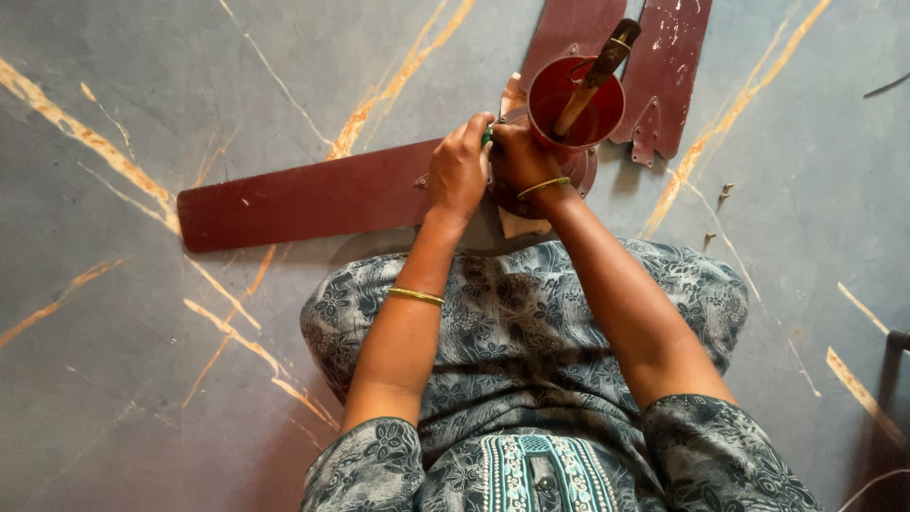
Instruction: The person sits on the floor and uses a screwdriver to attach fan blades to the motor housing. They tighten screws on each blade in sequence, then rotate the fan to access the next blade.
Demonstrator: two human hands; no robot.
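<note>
- Maroon fan blade [303, 201] lies flat on the grey floor [142, 398], reaching out to nine o'clock from the fan's motor hub [580, 171], and that joint is where we're working.
- Our left hand [459, 171] is clenched around a green-handled tool [487, 136], most likely a screwdriver, right where the blade meets the hub.
- Our right hand [523, 159] is closed too, pressed against the left one and touching the hub's edge at nine o'clock; we cannot tell whether it grips the tool or only steadies it.
- To do this well, we'd say keep the tool straight on the screw, bear down firmly, and let the right hand hold the hub from turning.
- Red cup [575, 102] sits on top of the hub at twelve o'clock, with the fan's rod [595, 78] standing up through it, close enough to crowd our knuckles.
- Two more loose blades [664, 71] lie beyond the hub at one o'clock.
- Small screws [724, 194] lie on the floor at three o'clock, well apart from our hands; easy to knock away.
- Our lap in patterned cloth [531, 322] sits tight under the hub at six o'clock.
</note>
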